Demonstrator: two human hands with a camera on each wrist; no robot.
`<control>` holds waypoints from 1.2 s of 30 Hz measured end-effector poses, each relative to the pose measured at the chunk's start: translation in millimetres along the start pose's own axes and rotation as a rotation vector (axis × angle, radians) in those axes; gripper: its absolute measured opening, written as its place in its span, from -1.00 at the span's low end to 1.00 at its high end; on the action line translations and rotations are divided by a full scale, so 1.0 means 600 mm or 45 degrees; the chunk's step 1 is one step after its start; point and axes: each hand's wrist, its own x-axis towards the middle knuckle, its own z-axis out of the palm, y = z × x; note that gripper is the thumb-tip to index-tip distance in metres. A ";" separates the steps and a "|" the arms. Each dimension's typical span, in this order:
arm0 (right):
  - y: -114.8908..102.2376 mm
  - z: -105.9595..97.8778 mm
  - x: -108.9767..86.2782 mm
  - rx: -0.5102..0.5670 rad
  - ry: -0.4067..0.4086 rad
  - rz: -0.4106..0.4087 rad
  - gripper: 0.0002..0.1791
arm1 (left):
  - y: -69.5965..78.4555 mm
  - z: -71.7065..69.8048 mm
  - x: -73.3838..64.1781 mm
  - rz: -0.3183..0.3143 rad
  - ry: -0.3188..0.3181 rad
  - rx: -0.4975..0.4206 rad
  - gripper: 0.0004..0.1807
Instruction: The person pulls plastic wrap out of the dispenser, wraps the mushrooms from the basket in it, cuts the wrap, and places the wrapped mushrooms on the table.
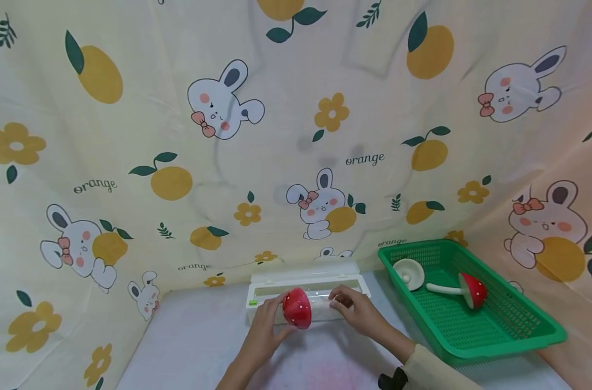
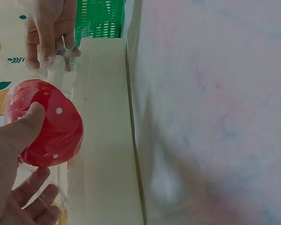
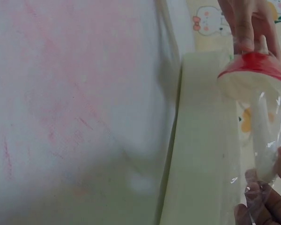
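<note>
Red white-dotted mushroom [image 1: 298, 309] in clear film [image 1: 319, 296], left hand [image 1: 265, 327] gripping cap [image 2: 58, 129], right hand [image 1: 360, 312] pinching film

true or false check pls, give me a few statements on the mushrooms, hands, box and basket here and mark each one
1. The left hand holds a toy mushroom by its red cap. True.
2. The lid of the white film dispenser is closed. False: it is raised open.
3. Clear film covers the held mushroom's stem. True.
4. The green basket stands to the left of the dispenser. False: it stands to the right.
5. The right hand is at the held mushroom's stem end. True.
6. The red-capped mushroom in the basket stands upright. False: it lies on its side.
</note>
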 end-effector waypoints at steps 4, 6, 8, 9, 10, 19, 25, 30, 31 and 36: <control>-0.001 0.001 0.004 -0.001 0.011 -0.013 -0.90 | 0.003 0.000 0.009 -0.013 0.052 0.039 -0.03; -0.003 0.001 0.005 0.011 0.012 -0.019 -0.93 | 0.004 0.000 0.014 -0.051 0.066 0.033 -0.03; -0.005 0.002 0.005 0.023 0.005 -0.013 -0.92 | 0.004 0.000 0.018 -0.087 0.074 0.025 -0.05; -0.006 0.002 0.005 0.033 0.001 -0.009 -0.89 | 0.004 -0.001 0.019 -0.095 0.082 0.024 -0.06; -0.007 0.002 0.004 0.045 -0.005 -0.002 -0.85 | 0.004 -0.002 0.021 -0.100 0.087 0.026 -0.07; -0.013 -0.002 0.006 -0.008 -0.062 -0.080 -0.59 | 0.003 -0.019 0.035 -0.045 0.145 0.097 -0.19; -0.015 -0.001 0.010 -0.081 -0.020 -0.100 -0.65 | 0.004 -0.024 0.039 -0.029 0.153 0.131 -0.20; -0.011 -0.002 0.012 -0.142 0.020 -0.134 -0.71 | 0.004 -0.029 0.042 -0.029 0.122 0.127 -0.22; -0.011 -0.002 0.013 -0.151 0.028 -0.140 -0.71 | 0.004 -0.030 0.043 -0.029 0.116 0.129 -0.21; -0.009 -0.003 0.019 -0.180 0.049 -0.193 -0.71 | 0.003 -0.034 0.049 -0.066 0.085 0.108 -0.20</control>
